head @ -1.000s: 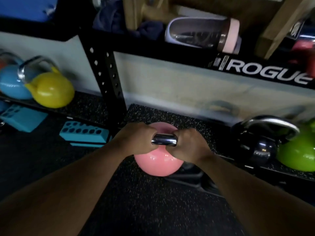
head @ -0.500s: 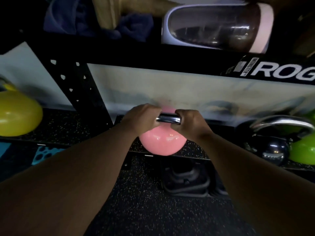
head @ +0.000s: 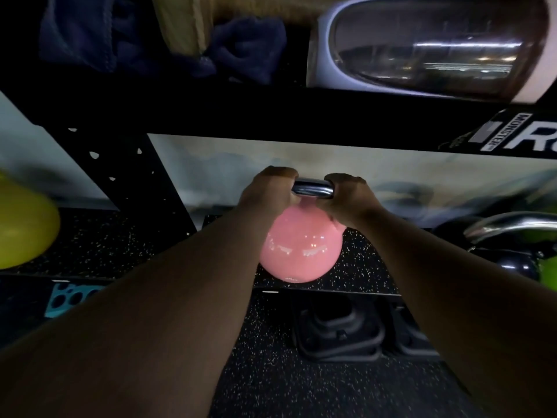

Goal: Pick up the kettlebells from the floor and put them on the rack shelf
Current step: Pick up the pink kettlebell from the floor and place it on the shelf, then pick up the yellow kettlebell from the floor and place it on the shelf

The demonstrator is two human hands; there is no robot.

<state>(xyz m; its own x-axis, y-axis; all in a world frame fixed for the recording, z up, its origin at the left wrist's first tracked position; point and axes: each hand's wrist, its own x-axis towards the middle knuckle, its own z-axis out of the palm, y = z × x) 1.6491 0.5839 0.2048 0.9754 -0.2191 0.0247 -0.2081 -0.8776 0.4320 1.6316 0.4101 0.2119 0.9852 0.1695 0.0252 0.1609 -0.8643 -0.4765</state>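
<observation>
Your left hand (head: 266, 193) and right hand (head: 349, 197) are both closed around the chrome handle (head: 313, 187) of the pink kettlebell (head: 301, 251), one at each end, with bare handle showing between them. The kettlebell sits at center frame, its base at the front edge of the speckled rack shelf (head: 370, 267); contact with the shelf cannot be confirmed. At 9 o'clock lies a yellow kettlebell (head: 24, 227). At 3 o'clock stand a black kettlebell (head: 509, 260) and a green one (head: 550, 273). At 1 o'clock, on the upper shelf, lies a bottle (head: 428, 46).
</observation>
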